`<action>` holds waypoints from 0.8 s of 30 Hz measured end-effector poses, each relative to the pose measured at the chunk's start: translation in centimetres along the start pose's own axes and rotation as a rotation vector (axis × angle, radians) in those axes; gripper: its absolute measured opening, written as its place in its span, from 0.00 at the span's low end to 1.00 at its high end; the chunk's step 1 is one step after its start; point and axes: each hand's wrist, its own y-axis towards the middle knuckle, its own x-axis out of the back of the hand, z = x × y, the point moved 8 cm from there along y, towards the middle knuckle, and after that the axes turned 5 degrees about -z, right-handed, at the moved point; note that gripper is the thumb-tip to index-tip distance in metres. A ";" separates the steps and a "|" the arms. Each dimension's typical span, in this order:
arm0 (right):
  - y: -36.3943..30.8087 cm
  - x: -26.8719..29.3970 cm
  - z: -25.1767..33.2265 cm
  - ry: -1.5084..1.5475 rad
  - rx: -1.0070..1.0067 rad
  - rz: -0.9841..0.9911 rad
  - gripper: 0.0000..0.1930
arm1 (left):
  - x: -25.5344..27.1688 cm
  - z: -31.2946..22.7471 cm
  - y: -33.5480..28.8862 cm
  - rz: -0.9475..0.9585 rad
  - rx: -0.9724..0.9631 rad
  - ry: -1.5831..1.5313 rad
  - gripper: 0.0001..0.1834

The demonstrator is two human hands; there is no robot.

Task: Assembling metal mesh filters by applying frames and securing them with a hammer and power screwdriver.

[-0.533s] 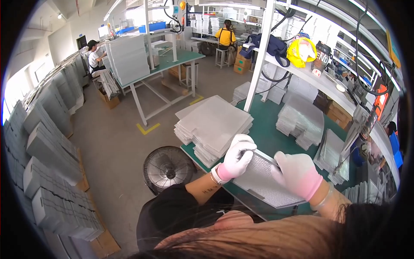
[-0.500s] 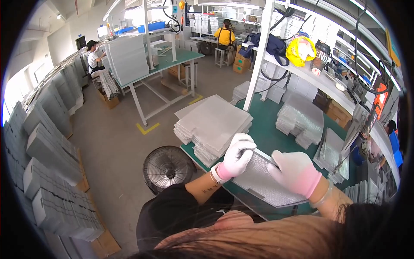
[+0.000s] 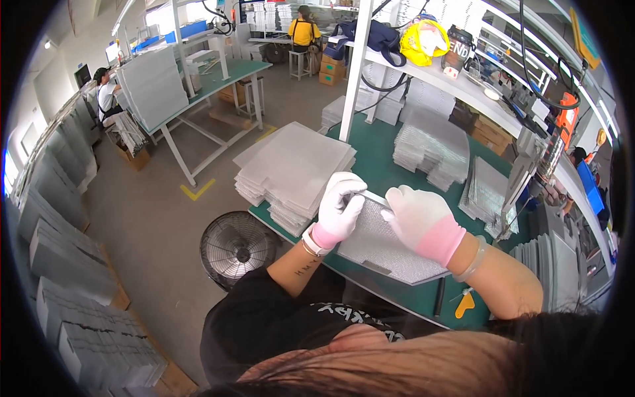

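A silver, fine-textured flat panel (image 3: 380, 245) with a thin frame edge lies tilted in front of me, over the green table. My left hand (image 3: 342, 208), in a white glove with a pink cuff, has its fingers curled closed on the panel's far left corner. My right hand (image 3: 423, 218), gloved likewise, is closed on the far edge, its fingertips a short way right of the left hand. What the fingertips may pinch besides the edge is hidden. A stack of light grey mesh panels (image 3: 301, 159) sits beside my left hand.
On the green table (image 3: 370, 135) stand further mesh stacks (image 3: 433, 149), a black rod (image 3: 440, 296) and a yellow-handled tool (image 3: 465, 303). An orange power screwdriver (image 3: 566, 119) hangs at right. A floor fan (image 3: 239, 248) stands left of the table. Two people work farther back.
The view has shifted, so surroundings appear farther left and higher. My right hand has slid along the far edge toward my left hand. The black rod and yellow-handled tool now show.
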 end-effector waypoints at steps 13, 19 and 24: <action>1.3 -0.8 -0.1 0.303 0.028 0.081 0.12 | -0.4 1.3 -0.1 0.123 0.136 -0.216 0.10; 1.7 -1.4 0.5 -0.114 -0.004 0.039 0.10 | 0.2 0.8 -0.2 0.042 0.042 -0.009 0.11; 1.7 -0.7 0.6 0.028 0.083 -0.030 0.07 | 0.3 0.7 -0.1 0.064 0.042 0.018 0.11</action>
